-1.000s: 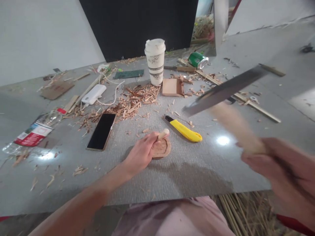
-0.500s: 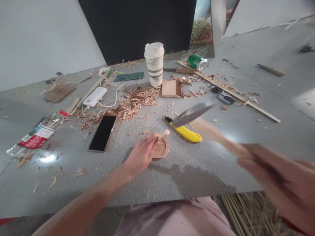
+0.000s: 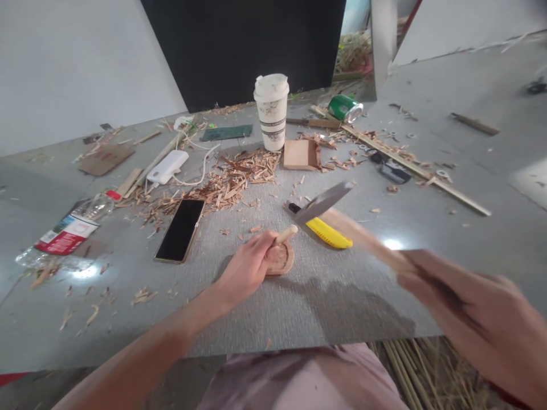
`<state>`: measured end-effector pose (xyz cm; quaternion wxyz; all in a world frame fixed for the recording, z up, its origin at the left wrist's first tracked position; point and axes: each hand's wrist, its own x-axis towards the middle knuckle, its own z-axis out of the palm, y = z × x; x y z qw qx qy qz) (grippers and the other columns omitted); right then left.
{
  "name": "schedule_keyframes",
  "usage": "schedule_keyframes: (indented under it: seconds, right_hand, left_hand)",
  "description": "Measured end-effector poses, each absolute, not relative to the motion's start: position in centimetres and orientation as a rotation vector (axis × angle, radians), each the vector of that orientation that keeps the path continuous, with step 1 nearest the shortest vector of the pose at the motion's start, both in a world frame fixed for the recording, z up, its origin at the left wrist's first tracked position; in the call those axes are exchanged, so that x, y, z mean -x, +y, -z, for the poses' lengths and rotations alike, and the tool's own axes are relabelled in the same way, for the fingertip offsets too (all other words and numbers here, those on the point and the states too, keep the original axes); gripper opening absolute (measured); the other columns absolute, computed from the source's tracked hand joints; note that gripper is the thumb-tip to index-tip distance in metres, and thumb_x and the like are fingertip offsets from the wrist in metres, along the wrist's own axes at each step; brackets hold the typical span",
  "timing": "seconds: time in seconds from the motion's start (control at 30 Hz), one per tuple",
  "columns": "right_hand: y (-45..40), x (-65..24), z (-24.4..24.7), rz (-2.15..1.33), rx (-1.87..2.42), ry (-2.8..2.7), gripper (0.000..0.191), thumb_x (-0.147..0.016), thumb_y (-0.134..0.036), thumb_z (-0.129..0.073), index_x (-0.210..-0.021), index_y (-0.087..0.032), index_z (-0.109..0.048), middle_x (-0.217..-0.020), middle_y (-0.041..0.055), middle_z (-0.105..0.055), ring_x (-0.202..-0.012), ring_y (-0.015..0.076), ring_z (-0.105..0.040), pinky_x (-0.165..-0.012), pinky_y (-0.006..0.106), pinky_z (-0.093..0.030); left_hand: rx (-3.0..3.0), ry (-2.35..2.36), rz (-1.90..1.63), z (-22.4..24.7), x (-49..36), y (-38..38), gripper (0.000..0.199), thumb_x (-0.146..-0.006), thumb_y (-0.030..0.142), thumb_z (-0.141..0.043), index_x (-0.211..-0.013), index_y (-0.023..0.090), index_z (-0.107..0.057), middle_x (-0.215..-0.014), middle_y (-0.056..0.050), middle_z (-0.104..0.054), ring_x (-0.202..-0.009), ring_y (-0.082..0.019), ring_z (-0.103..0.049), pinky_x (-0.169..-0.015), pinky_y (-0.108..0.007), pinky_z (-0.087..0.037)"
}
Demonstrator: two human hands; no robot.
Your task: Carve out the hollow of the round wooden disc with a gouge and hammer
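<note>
My left hand (image 3: 248, 265) is closed around a tool with a pale round wooden handle (image 3: 285, 234), probably a chisel; its lower end is hidden by the fingers. Under that hand lies a small rounded wood block (image 3: 282, 262) with a carved recess and raised rim. My right hand (image 3: 465, 307) grips the wooden handle of a hammer (image 3: 327, 200), whose long grey metal head hangs in the air to the upper right of the pale handle, apart from it. Behind the hammer head, a yellow utility knife (image 3: 329, 232) rests on the table, partly covered from view.
A phone (image 3: 179, 230) lies left of the block, near a plastic bottle (image 3: 70, 230) and a white power bank (image 3: 167, 167). Wood shavings (image 3: 226, 182), a paper cup (image 3: 272, 114), a small open box (image 3: 300, 155), a green can (image 3: 345, 108) and a wooden strip (image 3: 414, 162) stand or lie farther back.
The hammer head has shifted a little left, and my right hand has moved left with it. My left hand and the wood block keep their place; the view has shifted slightly.
</note>
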<state>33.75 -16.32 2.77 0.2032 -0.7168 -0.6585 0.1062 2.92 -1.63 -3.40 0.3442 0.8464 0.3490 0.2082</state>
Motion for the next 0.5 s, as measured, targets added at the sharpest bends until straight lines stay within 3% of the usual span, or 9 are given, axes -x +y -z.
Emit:
schedule_keyframes:
  seconds: [0.1, 0.17, 0.23, 0.3, 0.37, 0.43, 0.5]
  right_hand:
    - [-14.2, -34.3, -3.3, -0.115, 2.138, -1.544, 0.022, -0.1, -0.054, -0.045, -0.097, -0.038, -0.06, -0.056, -0.0009, -0.042, -0.047, 0.0254, -0.045, -0.05, 0.04, -0.038]
    - [-12.5, -35.0, -3.2, 0.007, 2.184, -1.617, 0.024, -0.104, -0.048, -0.042, -0.107, -0.033, -0.061, -0.064, 0.0033, -0.055, -0.056, 0.027, -0.052, -0.057, 0.041, -0.04]
    - [-10.6, -35.7, -2.4, 0.016, 2.157, -1.822, 0.035, -0.108, -0.044, -0.037, -0.13, -0.028, -0.059, -0.103, 0.0141, -0.074, -0.078, 0.0311, -0.065, -0.066, 0.042, -0.044]
    - [-8.8, -36.3, -1.1, 0.028, 2.163, -2.015, 0.041, -0.111, -0.041, -0.03, -0.141, -0.026, -0.055, -0.129, 0.0181, -0.071, -0.086, 0.0299, -0.067, -0.066, 0.04, -0.043]
    - [-7.1, -36.8, 0.4, 0.101, 2.167, -2.097, 0.042, -0.112, -0.041, -0.031, -0.141, -0.025, -0.058, -0.121, 0.0154, -0.072, -0.079, 0.0264, -0.065, -0.059, 0.037, -0.038]
    - [-5.7, -37.0, 1.4, 0.14, 2.145, -2.146, 0.041, -0.111, -0.04, -0.035, -0.136, -0.024, -0.064, -0.108, 0.0119, -0.072, -0.077, 0.0248, -0.064, -0.058, 0.036, -0.036]
    - [-4.7, -36.6, 1.1, 0.206, 2.104, -2.171, 0.04, -0.11, -0.042, -0.04, -0.129, -0.022, -0.069, -0.111, 0.0132, -0.071, -0.09, 0.0278, -0.066, -0.068, 0.038, -0.043]
  left_hand:
    - [-2.18, 0.902, -0.558, 3.3, -2.8, -1.5, 0.023, -0.114, 0.036, -0.039, -0.119, 0.024, -0.058, -0.114, -0.008, -0.077, -0.103, -0.023, -0.073, -0.092, -0.039, -0.057]
    - [-2.175, 0.889, -0.574, 2.9, -2.5, -1.4, 0.021, -0.109, 0.038, -0.05, -0.125, 0.025, -0.056, -0.113, -0.006, -0.076, -0.099, -0.022, -0.073, -0.091, -0.038, -0.058]
    - [-2.174, 0.871, -0.589, 2.2, -2.1, -1.0, 0.039, -0.101, 0.039, -0.066, -0.135, 0.027, -0.053, -0.122, -0.007, -0.075, -0.107, -0.024, -0.072, -0.098, -0.04, -0.057]
    - [-2.232, 0.837, -0.563, 1.5, -1.6, -0.5, 0.06, -0.091, 0.041, -0.078, -0.142, 0.029, -0.049, -0.14, -0.01, -0.067, -0.127, -0.029, -0.065, -0.111, -0.048, -0.051]
    - [-2.377, 0.81, -0.444, 1.0, -1.1, 0.0, 0.076, -0.081, 0.047, -0.087, -0.144, 0.027, -0.049, -0.151, -0.013, -0.058, -0.139, -0.035, -0.055, -0.118, -0.056, -0.043]
    - [-2.473, 0.83, -0.292, 0.7, -0.7, 0.5, 0.087, -0.074, 0.053, -0.092, -0.145, 0.023, -0.05, -0.149, -0.015, -0.056, -0.138, -0.038, -0.053, -0.116, -0.06, -0.042]
    - [-2.498, 0.859, -0.207, 0.8, -0.5, 0.9, 0.091, -0.072, 0.056, -0.094, -0.144, 0.022, -0.051, -0.144, -0.013, -0.057, -0.133, -0.037, -0.054, -0.113, -0.059, -0.043]
